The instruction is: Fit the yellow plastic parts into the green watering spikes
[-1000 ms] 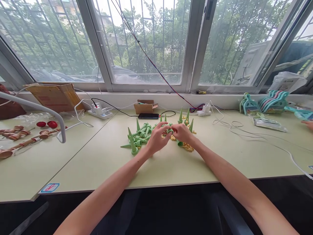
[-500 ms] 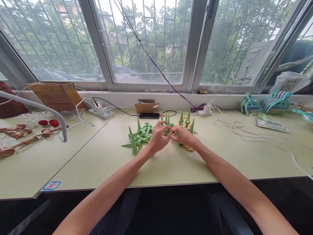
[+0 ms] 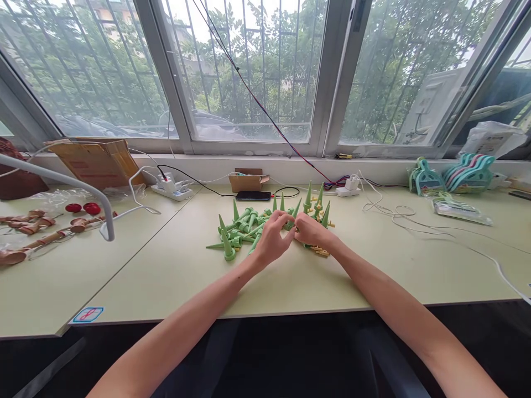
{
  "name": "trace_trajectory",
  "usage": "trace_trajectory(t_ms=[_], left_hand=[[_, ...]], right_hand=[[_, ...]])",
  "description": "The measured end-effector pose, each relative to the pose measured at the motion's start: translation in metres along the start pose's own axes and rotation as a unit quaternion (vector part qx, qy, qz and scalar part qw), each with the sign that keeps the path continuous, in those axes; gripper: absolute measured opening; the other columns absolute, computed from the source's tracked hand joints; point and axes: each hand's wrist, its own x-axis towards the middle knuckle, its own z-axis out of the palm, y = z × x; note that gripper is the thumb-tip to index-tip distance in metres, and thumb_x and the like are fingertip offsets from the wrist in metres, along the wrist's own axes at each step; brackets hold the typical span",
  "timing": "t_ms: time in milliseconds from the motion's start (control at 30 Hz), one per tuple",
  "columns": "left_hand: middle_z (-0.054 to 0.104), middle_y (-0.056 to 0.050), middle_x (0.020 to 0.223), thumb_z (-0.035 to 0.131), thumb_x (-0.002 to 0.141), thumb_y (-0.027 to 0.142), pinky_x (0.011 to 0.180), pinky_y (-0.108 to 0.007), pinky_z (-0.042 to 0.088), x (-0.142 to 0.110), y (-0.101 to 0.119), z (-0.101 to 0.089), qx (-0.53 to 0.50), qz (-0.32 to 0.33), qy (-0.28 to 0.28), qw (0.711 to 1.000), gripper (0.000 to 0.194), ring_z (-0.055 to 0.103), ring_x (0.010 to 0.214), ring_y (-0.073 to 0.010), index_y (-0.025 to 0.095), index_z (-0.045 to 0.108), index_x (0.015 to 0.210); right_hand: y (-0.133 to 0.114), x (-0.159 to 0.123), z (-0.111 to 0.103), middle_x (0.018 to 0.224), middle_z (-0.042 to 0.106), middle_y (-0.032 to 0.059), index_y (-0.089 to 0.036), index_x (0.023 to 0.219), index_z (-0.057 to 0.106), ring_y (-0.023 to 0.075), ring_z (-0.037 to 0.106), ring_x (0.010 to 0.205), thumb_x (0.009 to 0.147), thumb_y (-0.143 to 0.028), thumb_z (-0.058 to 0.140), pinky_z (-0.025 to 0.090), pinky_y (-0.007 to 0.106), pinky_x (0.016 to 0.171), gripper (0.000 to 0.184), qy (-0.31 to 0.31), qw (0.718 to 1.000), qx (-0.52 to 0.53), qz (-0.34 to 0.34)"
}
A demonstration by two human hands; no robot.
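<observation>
My left hand (image 3: 274, 236) is closed around a green plastic watering spike (image 3: 296, 208), whose pointed tip sticks up and leans right. Pressed close beside it, my right hand (image 3: 311, 229) has its fingers curled at the spike's lower end; whatever they pinch is hidden. Left of the hands lies a heap of green spikes (image 3: 244, 221), with one spike (image 3: 228, 249) standing on its collar in front. Several upright spikes (image 3: 318, 202) with yellow pieces at their collars stand behind my right hand. Small yellow valve-like pieces (image 3: 320, 251) lie beneath that hand.
A black phone (image 3: 253, 195) lies before a small open cardboard box (image 3: 248, 180). Power strips (image 3: 172, 190) and white cables (image 3: 398, 213) run along the back. Wooden toys (image 3: 41, 237) lie left, under a white metal arm (image 3: 83, 182). Teal hangers (image 3: 468, 172) stand back right.
The held spike has gone from upright to leaning right. Both hands have shifted slightly right and down, and my right fingers are more tightly curled. At the far right edge, a teal object has gone.
</observation>
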Motion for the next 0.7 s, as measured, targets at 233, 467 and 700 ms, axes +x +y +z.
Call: trace_trajectory(t_ms=[233, 467, 700], left_hand=[[0.064, -0.004, 0.098, 0.062, 0.082, 0.019, 0.078, -0.031, 0.054, -0.0021, -0.0042, 0.0032, -0.027, -0.021, -0.030, 0.999, 0.022, 0.062, 0.084, -0.0153, 0.021, 0.056, 0.103], [0.066, -0.004, 0.096, 0.059, 0.083, 0.021, 0.077, -0.032, 0.053, -0.0024, -0.0004, 0.0025, -0.049, -0.035, -0.051, 0.997, 0.023, 0.064, 0.088, -0.0174, 0.022, 0.052, 0.105], [0.066, -0.001, 0.088, 0.056, 0.086, 0.017, 0.076, -0.029, 0.051, -0.0026, -0.0001, 0.0023, -0.076, -0.044, -0.050, 0.995, 0.020, 0.065, 0.082, -0.0156, 0.022, 0.050, 0.104]], right_hand=[[0.0021, 0.0013, 0.0012, 0.069, 0.060, 0.0037, -0.017, 0.068, 0.057, 0.0160, 0.051, 0.069, 0.069, -0.002, 0.052, 0.039, 0.026, 0.062, 0.016, 0.012, 0.997, 0.067, -0.027], [0.0046, 0.0020, 0.0019, 0.079, 0.065, 0.0043, -0.017, 0.074, 0.060, 0.0145, 0.051, 0.071, 0.067, 0.001, 0.044, 0.040, 0.024, 0.066, 0.025, 0.026, 0.993, 0.079, -0.081], [0.0001, 0.0004, -0.0023, 0.072, 0.060, 0.0029, -0.016, 0.074, 0.058, 0.0121, 0.041, 0.061, 0.069, -0.001, 0.042, 0.037, 0.023, 0.060, 0.024, 0.052, 0.993, 0.064, -0.088]])
